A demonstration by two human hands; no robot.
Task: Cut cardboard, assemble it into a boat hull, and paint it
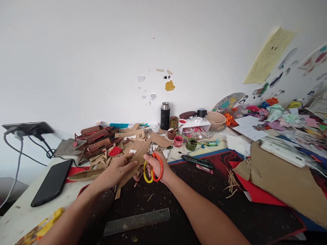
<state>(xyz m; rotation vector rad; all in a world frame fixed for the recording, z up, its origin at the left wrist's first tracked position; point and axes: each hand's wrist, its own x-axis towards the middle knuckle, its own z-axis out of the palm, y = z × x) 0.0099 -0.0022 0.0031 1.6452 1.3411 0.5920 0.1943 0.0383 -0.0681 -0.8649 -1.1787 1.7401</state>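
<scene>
My left hand grips a strip of brown cardboard between thumb and fingers, its length slanting up to the right. In my right hand is a pair of scissors with one orange-red and one yellow handle loop. The blades point away from me, beside the right side of the strip; whether they touch it I cannot tell. Both hands are above a dark mat. Below them on the mat lies a clear ruler.
Cardboard scraps and brown boat-like models are heaped at the back left. A black phone lies left. Behind stand a black flask and paint jars. A utility knife and a cardboard sheet lie on the right.
</scene>
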